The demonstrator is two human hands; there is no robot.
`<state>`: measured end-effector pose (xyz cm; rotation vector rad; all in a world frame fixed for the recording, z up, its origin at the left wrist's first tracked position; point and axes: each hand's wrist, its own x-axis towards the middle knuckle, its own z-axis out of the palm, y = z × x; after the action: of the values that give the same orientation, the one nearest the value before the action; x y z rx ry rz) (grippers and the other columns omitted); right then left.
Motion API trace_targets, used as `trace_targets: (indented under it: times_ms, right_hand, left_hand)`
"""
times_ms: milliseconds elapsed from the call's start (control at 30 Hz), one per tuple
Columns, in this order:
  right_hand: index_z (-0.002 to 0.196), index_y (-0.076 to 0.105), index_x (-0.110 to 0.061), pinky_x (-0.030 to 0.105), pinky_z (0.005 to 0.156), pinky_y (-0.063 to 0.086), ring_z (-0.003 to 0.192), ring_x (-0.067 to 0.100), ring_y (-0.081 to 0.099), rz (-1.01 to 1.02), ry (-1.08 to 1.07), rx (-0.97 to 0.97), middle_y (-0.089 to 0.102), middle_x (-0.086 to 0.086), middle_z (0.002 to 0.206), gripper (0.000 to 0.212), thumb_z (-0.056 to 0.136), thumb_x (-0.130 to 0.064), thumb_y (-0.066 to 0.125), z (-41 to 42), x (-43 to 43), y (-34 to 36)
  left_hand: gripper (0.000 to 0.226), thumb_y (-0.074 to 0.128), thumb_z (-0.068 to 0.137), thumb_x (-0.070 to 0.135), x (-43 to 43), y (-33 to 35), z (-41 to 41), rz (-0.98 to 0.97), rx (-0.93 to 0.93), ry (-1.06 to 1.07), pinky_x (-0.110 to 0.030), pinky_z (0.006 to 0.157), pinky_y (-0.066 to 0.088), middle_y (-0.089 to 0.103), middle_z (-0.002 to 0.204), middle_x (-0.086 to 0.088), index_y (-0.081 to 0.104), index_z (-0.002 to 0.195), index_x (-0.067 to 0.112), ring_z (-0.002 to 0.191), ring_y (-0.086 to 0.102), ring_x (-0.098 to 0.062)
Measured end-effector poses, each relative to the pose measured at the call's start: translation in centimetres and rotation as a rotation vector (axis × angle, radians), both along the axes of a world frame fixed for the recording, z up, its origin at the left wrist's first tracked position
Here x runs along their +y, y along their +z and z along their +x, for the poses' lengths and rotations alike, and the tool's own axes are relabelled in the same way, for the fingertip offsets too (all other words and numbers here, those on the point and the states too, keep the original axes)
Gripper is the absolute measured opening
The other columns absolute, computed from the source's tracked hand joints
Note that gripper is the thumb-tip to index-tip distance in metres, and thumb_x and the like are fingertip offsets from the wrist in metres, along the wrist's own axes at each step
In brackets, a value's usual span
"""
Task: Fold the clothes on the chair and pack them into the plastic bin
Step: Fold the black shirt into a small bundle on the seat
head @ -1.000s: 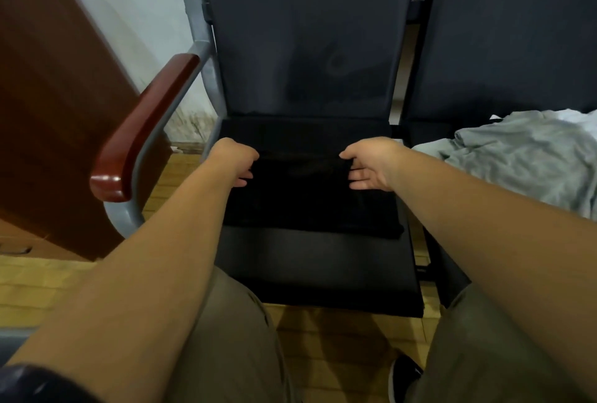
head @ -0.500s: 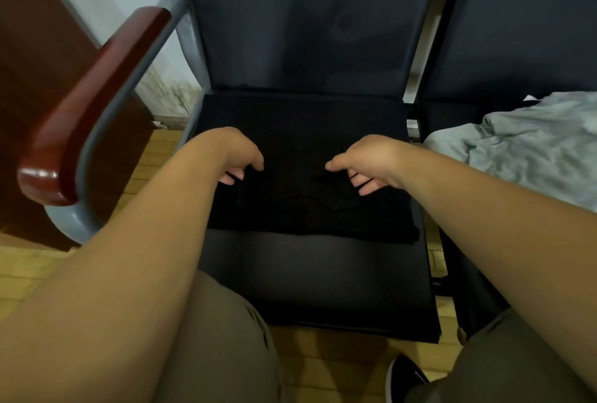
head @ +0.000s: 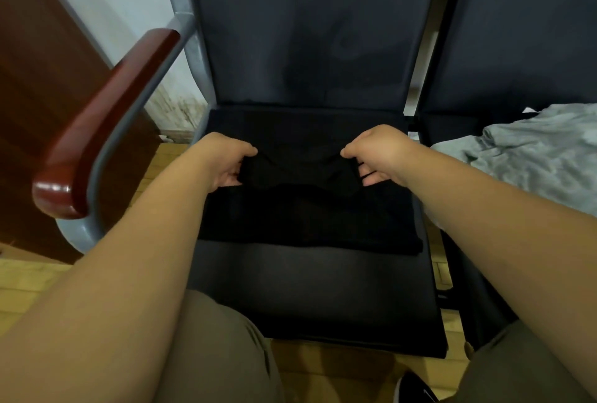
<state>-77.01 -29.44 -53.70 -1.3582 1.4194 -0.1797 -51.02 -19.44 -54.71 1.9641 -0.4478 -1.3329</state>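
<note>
On my feed, the red-brown armrest [head: 106, 124] sits far left on its grey metal frame. My left hand [head: 223, 160] pinches the left end of a raised fold of the black garment [head: 307, 215], thumb on top and fingers curled beneath. The garment lies on the dark chair seat [head: 307, 289], towards the backrest, with the held fold lifted slightly above the rest. My right hand [head: 378, 153] pinches the fold's right end the same way. A crumpled grey garment [head: 533, 157] lies on the next seat, apart from the black one
</note>
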Motion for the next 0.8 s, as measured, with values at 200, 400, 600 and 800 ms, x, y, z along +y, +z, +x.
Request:
trace_targets:
  times_ms: [200, 400, 600, 800]
  right_hand:
    - [0.13, 0.064, -0.016, 0.04, 0.082, 0.064, 0.102, 0.022, 0.076, 0.143, -0.164, -0.213, 0.075, 0.005, 0.123, 0.03, 0.101, -0.018, 0.068, 0.4, -2.3, -0.6]
    - [0.149, 0.046, 0.001, 0.036, 0.083, 0.065, 0.109, 0.023, 0.074, 0.336, -0.515, -0.663, 0.071, 0.016, 0.128, 0.045, 0.109, -0.017, 0.053, 0.3, -3.2, -1.6]
    - [0.147, 0.054, -0.007, 0.042, 0.092, 0.061, 0.109, 0.024, 0.073, 0.254, -0.342, -0.413, 0.075, 0.009, 0.121, 0.039, 0.11, -0.017, 0.048, 0.1, -2.5, -1.7]
    - [0.14, 0.055, -0.011, 0.038, 0.079, 0.061, 0.09, 0.018, 0.071, -0.068, 0.07, 0.209, 0.076, 0.005, 0.11, 0.036, 0.106, -0.023, 0.056, -0.9, -2.5, -2.0]
  left_hand:
    - [0.019, 0.055, 0.108, 0.011, -0.9, -0.4, 0.1, -0.225, 0.368, 0.265, -0.025, 0.06, 0.061, 0.07, 0.116, -0.01, 0.061, 0.125, 0.007, 0.091, 0.073, -0.018]
    - [0.059, 0.041, 0.107, -0.002, -2.0, -1.0, 0.8, -0.615, 0.827, 0.616, -0.052, 0.098, 0.06, 0.046, 0.146, -0.039, 0.017, 0.161, -0.006, 0.116, 0.071, -0.045]
    - [0.044, 0.037, 0.107, -0.001, -1.4, -0.4, 0.3, -0.431, 0.482, 0.423, -0.045, 0.097, 0.061, 0.059, 0.14, -0.023, 0.036, 0.151, -0.007, 0.115, 0.073, -0.032]
    - [0.025, 0.055, 0.103, 0.006, -0.5, -0.1, 0.1, -0.027, -0.422, -0.135, -0.048, 0.097, 0.061, 0.072, 0.122, -0.013, 0.066, 0.126, 0.003, 0.115, 0.072, -0.031]
